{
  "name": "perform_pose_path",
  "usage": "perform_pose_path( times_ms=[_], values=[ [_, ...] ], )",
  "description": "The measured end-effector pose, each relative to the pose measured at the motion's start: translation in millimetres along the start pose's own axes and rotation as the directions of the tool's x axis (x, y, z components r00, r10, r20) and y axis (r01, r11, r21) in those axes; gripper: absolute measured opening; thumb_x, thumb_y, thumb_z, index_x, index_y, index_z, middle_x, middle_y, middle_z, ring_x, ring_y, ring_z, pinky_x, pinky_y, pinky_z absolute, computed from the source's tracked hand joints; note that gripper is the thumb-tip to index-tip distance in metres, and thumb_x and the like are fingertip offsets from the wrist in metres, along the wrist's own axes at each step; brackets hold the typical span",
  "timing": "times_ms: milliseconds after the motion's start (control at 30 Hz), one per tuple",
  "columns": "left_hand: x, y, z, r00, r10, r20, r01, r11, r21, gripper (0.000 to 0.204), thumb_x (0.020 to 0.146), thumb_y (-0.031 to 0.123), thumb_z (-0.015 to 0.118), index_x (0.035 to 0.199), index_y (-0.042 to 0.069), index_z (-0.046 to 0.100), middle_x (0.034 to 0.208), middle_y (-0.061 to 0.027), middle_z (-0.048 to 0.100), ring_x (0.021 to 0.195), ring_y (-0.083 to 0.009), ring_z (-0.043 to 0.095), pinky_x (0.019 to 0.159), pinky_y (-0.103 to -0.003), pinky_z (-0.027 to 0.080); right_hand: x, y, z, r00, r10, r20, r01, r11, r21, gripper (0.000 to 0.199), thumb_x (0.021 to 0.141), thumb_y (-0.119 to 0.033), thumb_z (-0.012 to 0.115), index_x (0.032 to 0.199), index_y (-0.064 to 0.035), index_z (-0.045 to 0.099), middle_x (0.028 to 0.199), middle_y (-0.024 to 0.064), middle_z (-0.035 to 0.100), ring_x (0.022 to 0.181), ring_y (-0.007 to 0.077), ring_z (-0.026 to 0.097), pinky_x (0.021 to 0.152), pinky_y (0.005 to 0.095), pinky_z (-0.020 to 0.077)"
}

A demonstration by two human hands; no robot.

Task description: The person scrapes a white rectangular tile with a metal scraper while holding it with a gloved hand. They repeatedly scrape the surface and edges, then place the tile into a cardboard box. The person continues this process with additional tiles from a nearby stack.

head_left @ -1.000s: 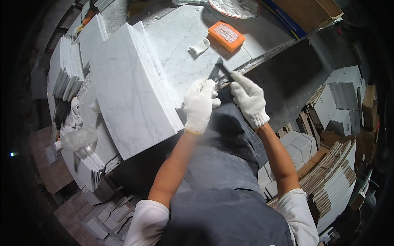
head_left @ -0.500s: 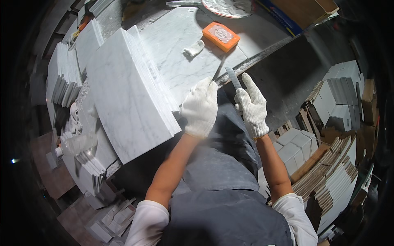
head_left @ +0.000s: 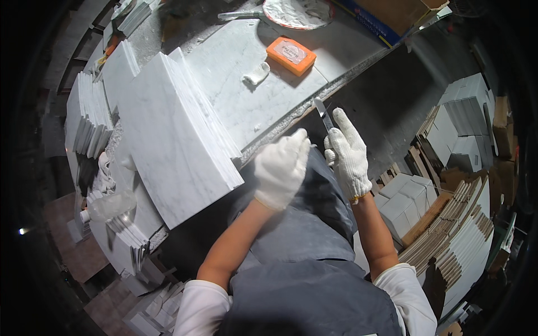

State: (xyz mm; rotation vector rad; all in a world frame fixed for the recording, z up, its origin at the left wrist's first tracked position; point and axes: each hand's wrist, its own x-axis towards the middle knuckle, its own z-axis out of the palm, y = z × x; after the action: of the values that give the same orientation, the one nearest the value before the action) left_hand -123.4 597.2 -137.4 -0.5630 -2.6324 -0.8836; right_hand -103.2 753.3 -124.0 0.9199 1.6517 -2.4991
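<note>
My right hand (head_left: 349,154), in a white knit glove, is closed around a narrow flat metal blade (head_left: 323,113) that points up and away past the bench edge. The index finger lies stretched out beside it. My left hand (head_left: 281,169), gloved the same way, is a little lower and to the left, apart from the blade. Its fingers are curled together and blurred by motion; whatever they hold is hidden. On the marble slab (head_left: 224,64) ahead lie an orange block-shaped pad (head_left: 291,55) with a pale label and a crumpled white cloth piece (head_left: 256,74).
Stacked marble tiles (head_left: 174,140) lean on the bench at left, with a clear plastic bottle (head_left: 112,205) nearby. At the far side are a round dish of white paste (head_left: 298,12) and a cardboard box (head_left: 400,17). White boxes (head_left: 406,204) and bundled cardboard (head_left: 448,241) stand at right.
My left hand has moved down and away from the blade, and the thin dark tool that stuck out of it no longer shows there. The right hand has dropped slightly, still gripping its blade.
</note>
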Motion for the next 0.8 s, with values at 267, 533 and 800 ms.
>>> perform_pose_path(
  times_ms=[267, 533, 800],
  values=[
    [6.9, 63.7, -131.9, 0.914, 0.12, 0.387, -0.079, 0.99, -0.12, 0.018, 0.091, 0.014, 0.075, 0.107, 0.007, 0.075, 0.08, -0.0102, 0.071, 0.063, -0.0263, 0.066, 0.059, -0.037, 0.053, 12.7, 6.4, -38.6, 0.996, -0.024, -0.083, 0.039, 0.982, 0.185, 0.053, 0.108, -0.009, 0.053, 0.158, -0.0051, 0.038, 0.08, -0.0021, 0.049, 0.06, 0.0044, 0.043, 0.051, 0.017, 0.0412],
    [132.6, -6.0, -195.5, 0.943, 0.053, 0.328, -0.105, 0.984, 0.144, 0.03, 0.104, 0.027, 0.058, 0.111, 0.003, 0.074, 0.084, -0.0156, 0.074, 0.071, -0.0256, 0.072, 0.067, -0.04, 0.058, 12.1, 36.9, -58.2, 0.998, 0.052, 0.028, -0.058, 0.963, 0.265, 0.052, 0.108, -0.012, 0.055, 0.158, -0.0087, 0.04, 0.081, -0.0015, 0.054, 0.06, 0.0044, 0.05, 0.051, 0.017, 0.0461],
    [272.6, -42.0, -72.4, 0.831, 0.26, 0.491, -0.477, 0.787, 0.391, 0.023, 0.098, 0.015, 0.052, 0.099, 0.002, 0.07, 0.088, -0.0227, 0.07, 0.08, -0.0424, 0.07, 0.07, -0.049, 0.056, 8.9, 53.1, -76.1, 0.987, 0.147, -0.068, -0.134, 0.978, 0.162, 0.056, 0.109, -0.013, 0.051, 0.162, -0.0088, 0.033, 0.073, -0.0051, 0.046, 0.056, 0.0036, 0.042, 0.049, 0.0184, 0.0416]
  ],
)
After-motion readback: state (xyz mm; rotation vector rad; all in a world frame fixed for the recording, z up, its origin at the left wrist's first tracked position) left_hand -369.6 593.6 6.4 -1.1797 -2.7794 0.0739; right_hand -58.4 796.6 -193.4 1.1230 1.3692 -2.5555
